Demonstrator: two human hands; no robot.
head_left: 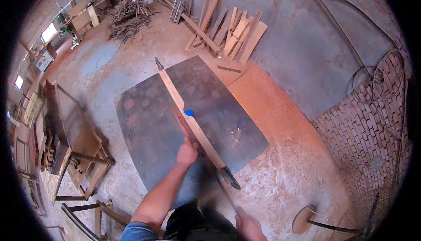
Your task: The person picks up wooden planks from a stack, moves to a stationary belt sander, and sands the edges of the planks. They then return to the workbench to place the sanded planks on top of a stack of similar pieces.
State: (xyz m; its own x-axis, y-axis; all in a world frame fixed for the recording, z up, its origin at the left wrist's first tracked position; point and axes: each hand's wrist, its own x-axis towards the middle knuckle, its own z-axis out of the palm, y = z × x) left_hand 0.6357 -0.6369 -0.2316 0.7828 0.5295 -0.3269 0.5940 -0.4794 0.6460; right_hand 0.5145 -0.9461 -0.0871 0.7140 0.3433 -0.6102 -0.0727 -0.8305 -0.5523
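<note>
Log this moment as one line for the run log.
left grip: around reddish-brown strip | right grip: at blurred dark rod, hold unclear | pale wooden bar: dark-tipped, across dark tabletop

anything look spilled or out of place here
Yes: orange dust is strewn right of the dark panel, brighter than the surrounding floor; at the back, thin sticks lie in a jumbled heap.

The long wooden bar is pale tan with near-black ends and a bright blue patch at its middle; the blurred strip beside it looks reddish-brown. The dark grey bench shows brownish mottling. Orange dust borders it on the right; rust-red brickwork has pale joints. The left sleeve is blue.
</note>
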